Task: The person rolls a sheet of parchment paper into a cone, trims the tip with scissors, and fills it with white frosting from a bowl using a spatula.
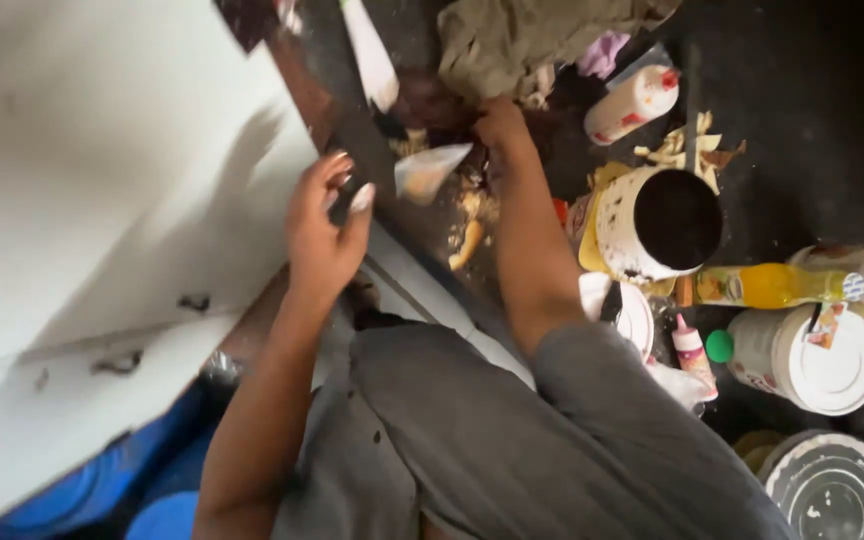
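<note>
While I watch from the head view, these are my notes, all placed against the open white bucket (657,222).

Left hand: my left hand (324,232) is well to the left of the bucket, at the edge of the white board (102,190), fingers curled as if pinching something small and dark; the blur keeps me from telling what, or whether it grips at all.

Right hand: my right hand (500,128) is up and left of the bucket, fingers closed and pressed down into the dark clutter under the crumpled cloth (532,40); I cannot tell what it holds.

Scrap: a pale triangular scrap (428,170) lies left of the bucket, between the two hands.

Nearby: a white bottle (632,103) lies above the bucket, a yellow bottle (772,286) just below and right.

Doing it well: I judge the right hand should stay low and steady, clear of the bucket rim, while the left keeps its pinch light.
</note>
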